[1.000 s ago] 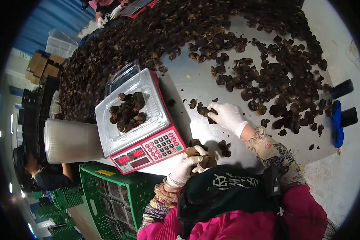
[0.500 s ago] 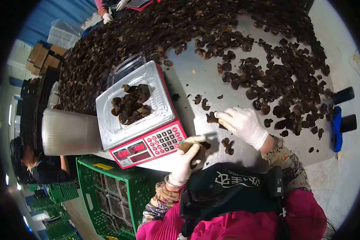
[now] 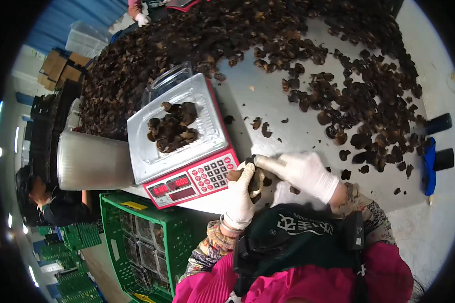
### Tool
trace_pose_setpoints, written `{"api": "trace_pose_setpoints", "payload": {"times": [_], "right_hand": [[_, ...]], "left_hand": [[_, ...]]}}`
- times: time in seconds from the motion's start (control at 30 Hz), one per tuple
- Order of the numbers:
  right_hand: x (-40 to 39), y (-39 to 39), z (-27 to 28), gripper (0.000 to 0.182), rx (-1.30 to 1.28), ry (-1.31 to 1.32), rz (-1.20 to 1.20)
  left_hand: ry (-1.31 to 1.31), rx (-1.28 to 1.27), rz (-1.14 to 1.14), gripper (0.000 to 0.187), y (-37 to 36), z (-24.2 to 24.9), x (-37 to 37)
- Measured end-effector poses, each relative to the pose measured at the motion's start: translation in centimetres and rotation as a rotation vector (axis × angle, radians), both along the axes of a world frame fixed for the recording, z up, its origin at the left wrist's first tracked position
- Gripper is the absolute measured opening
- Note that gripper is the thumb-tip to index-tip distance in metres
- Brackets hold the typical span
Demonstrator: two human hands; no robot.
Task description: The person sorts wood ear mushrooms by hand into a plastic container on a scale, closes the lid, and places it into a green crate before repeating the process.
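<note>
My left hand (image 3: pixel 240 199), in a white glove, is closed around several brown wood ear mushrooms (image 3: pixel 267 180) just right of the scale. Its thumb and the fingertips of my gloved right hand (image 3: pixel 308 174) come together at a small dark wood ear piece (image 3: pixel 249 159). The right fingers are pressed together on that piece. Left of my hands stands a red digital scale (image 3: pixel 189 185) with lit red digits. A clear plastic tray (image 3: pixel 210 136) rests on it, with a small heap of wood ears (image 3: pixel 172 129) inside.
Wood ears (image 3: pixel 359 111) cover much of the metal table (image 3: pixel 258 98). A stack of clear trays (image 3: pixel 93 161) stands left of the scale, above a green crate (image 3: pixel 151 207) of packed boxes. Another person's gloved hand (image 3: pixel 142 19) is at the far side; a second person (image 3: pixel 60 202) is at left.
My right hand has moved left from the tabletop to my left hand, bringing a dark wood ear piece. The left hand has turned slightly and still holds its mushrooms.
</note>
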State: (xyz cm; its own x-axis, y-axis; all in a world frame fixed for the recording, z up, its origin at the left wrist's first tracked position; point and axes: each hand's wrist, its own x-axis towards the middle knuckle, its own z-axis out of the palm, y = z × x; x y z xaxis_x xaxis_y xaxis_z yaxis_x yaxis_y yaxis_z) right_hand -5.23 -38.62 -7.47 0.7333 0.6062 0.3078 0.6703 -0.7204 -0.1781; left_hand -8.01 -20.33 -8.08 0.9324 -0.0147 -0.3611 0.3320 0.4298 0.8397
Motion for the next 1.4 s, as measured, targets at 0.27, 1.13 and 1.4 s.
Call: {"api": "trace_pose_setpoints", "payload": {"times": [0.27, 1.13, 1.4], "right_hand": [[5.0, 3.9, 4.3, 0.044, 0.79, 0.584, -0.298], [10.2, 15.5, 4.1, 0.042, 0.621, 0.041, 0.033], [12.3, 18.8, 5.9, 0.05, -0.099, 0.261, 0.053]], "left_hand": [[-0.502, 0.412, 0.387, 0.023, 7.7, 7.8, 5.1], [-0.757, 0.818, -0.045, 0.061, 22.5, 7.8, 11.3], [-0.776, 1.473, -0.281, 0.038, 19.5, 7.2, 11.9]]}}
